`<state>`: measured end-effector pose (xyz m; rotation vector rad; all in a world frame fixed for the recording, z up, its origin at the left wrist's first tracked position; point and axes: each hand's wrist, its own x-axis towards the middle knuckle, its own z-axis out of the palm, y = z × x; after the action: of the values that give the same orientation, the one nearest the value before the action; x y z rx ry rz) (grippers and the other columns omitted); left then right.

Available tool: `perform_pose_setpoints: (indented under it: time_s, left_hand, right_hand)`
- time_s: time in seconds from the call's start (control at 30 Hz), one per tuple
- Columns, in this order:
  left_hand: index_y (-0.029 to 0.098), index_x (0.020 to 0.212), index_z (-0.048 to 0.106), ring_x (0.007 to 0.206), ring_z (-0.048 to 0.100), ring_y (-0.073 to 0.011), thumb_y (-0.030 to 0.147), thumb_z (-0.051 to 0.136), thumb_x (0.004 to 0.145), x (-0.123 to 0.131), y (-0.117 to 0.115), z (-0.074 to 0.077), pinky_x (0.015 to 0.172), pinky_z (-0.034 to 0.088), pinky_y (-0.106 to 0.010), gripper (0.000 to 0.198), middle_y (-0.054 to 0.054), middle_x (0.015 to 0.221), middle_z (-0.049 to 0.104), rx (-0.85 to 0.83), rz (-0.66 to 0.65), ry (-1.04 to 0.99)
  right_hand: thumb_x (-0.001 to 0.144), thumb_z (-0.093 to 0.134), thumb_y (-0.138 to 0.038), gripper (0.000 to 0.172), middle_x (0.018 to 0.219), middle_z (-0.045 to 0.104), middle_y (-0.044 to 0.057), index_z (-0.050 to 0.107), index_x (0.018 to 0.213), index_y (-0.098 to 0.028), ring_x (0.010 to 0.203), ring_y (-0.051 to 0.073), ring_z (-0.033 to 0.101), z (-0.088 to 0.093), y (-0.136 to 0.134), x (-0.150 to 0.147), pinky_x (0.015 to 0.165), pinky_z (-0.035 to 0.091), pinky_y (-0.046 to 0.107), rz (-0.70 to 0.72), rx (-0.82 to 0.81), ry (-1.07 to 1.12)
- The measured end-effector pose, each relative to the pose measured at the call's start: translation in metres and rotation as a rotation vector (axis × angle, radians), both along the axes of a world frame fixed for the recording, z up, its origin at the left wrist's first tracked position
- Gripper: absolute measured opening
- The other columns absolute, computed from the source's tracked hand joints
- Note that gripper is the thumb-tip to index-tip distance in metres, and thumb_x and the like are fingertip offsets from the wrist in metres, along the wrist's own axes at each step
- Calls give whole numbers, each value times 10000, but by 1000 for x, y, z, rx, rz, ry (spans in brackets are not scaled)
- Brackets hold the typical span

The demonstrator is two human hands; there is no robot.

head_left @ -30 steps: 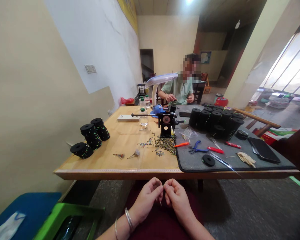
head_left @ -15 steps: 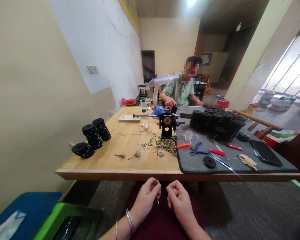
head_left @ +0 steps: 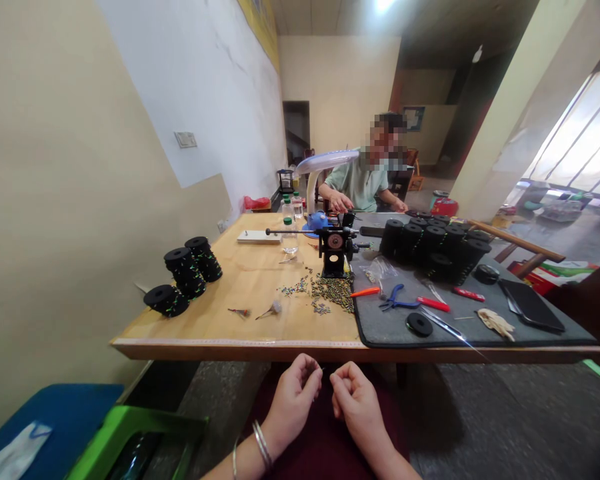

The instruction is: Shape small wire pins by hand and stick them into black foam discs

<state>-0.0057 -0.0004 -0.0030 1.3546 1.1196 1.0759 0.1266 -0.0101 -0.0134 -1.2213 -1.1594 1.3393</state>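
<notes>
The wooden table [head_left: 205, 327] carries a grey mat [head_left: 380, 327] on its right half and black spools [head_left: 430, 243] toward its far right. Just below its near edge, the right hand [head_left: 355, 400] is curled closed and the left hand [head_left: 293, 397] pinches a thin sliver [head_left: 322, 369], too small to identify.

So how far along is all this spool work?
Looks done: three black spools flecked green on the wooden table, more on the grey mat. In hand: left hand pinches a tiny thin piece, right hand curled shut beside it. Likely left: a loose heap of small metal bits.
</notes>
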Motion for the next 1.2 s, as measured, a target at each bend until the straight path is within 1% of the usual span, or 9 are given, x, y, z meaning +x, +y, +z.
perform_pose_setpoints:
  time_s: [0.1, 0.23, 0.37, 0.53, 0.67, 0.8, 0.97, 1.1, 1.2]
  left_hand:
    - [162, 799, 460, 626, 474, -108, 353, 477, 863, 0, -2, 2, 583, 408, -223, 202, -3, 731, 502, 82, 10, 100]
    - [161, 784, 480, 689, 516, -132, 329, 470, 869, -1, -6, 8, 649, 411, -232, 189, -19, 733, 537, 176, 31, 217]
    - [164, 776, 489, 675, 521, -138, 316, 472, 865, -1, -7, 15, 639, 407, -230, 177, -22, 722, 549, 235, 37, 294]
    - [166, 792, 512, 643, 524, -136, 296, 469, 864, -1, -7, 15, 611, 401, -223, 155, -22, 716, 564, 274, 32, 346]
    - [166, 790, 524, 623, 526, -132, 278, 474, 860, -1, -8, 15, 590, 395, -217, 142, -20, 706, 572, 280, 16, 348]
    - [166, 804, 531, 653, 546, -136, 268, 461, 869, -1, -9, 14, 622, 409, -221, 139, -27, 725, 586, 280, -23, 321]
    - [167, 796, 530, 648, 544, -137, 263, 461, 869, -1, -8, 14, 623, 409, -224, 139, -30, 717, 594, 266, -47, 311]
    - [167, 788, 526, 660, 546, -142, 277, 459, 871, 0, -8, 16, 631, 407, -230, 153, -37, 725, 596, 246, -56, 313]
    - [168, 793, 517, 627, 533, -137, 290, 449, 876, 1, -7, 16, 607, 405, -227, 162, -30, 697, 579, 202, -83, 292]
  right_hand:
    - [755, 530, -570, 431, 403, 421, -70, 394, 709, -164, 351, 30, 345, 0, 0, 0, 385, 237, 135, -8, 6, -12]
    - [742, 527, -596, 454, 404, 421, -71, 397, 719, -162, 353, 30, 344, 2, 1, 0, 387, 240, 135, -9, 5, -4]
    - [724, 526, -622, 479, 405, 418, -73, 397, 724, -161, 356, 31, 346, 5, 1, -1, 387, 240, 136, -21, -1, 4]
    - [731, 524, -619, 475, 406, 430, -68, 407, 739, -159, 358, 32, 345, 5, 2, -1, 386, 240, 137, -15, -5, 8]
    - [746, 533, -593, 455, 417, 444, -64, 432, 773, -150, 367, 33, 355, 5, 2, -2, 393, 254, 136, 10, 1, 27]
    - [737, 550, -585, 468, 414, 451, -64, 462, 830, -134, 365, 37, 363, 6, 2, -2, 391, 263, 135, 40, -28, 76]
    - [717, 571, -581, 462, 405, 451, -64, 446, 778, -140, 355, 31, 350, 9, 4, -1, 385, 253, 131, 76, -66, 116]
    - [703, 589, -576, 459, 383, 424, -79, 433, 765, -149, 340, 27, 322, 9, 5, 0, 376, 232, 130, 67, -76, 138]
    - [705, 599, -565, 450, 366, 380, -98, 429, 763, -152, 332, 18, 281, 6, 7, 1, 374, 203, 128, 45, -97, 189]
